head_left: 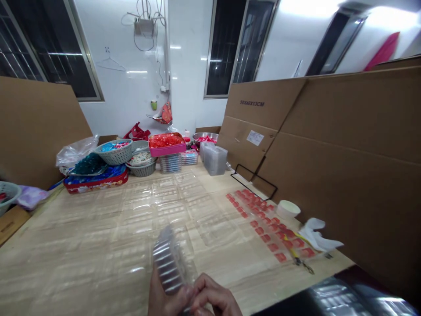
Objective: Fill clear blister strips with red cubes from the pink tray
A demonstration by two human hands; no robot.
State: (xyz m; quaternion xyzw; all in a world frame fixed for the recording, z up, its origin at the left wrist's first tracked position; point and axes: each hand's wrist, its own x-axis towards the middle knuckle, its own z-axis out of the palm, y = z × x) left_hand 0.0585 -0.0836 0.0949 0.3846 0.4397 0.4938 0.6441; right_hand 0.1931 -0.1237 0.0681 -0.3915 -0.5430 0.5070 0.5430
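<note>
A stack of clear ridged plastic trays (168, 263) stands tilted up at the near edge of the table. My left hand (159, 296) is closed around its left side and lower end. Curled at the stack's near right corner, my right hand (215, 296) pinches the edge; its fingertips are partly hidden and blurred. Beyond both hands, more clear plastic trays (144, 206) lie flat in rows over the wooden tabletop (226, 267). To the right are clear trays with red pieces (263, 215) in their cells.
A white tape roll (288, 209), crumpled white tissue (319, 235) and yellow-handled tool (292, 250) lie on the right. A black wire frame (255, 182) leans near the cardboard wall (345, 166). Grey baskets (115, 152), a red tin (95, 181) and a pink box (167, 149) stand behind.
</note>
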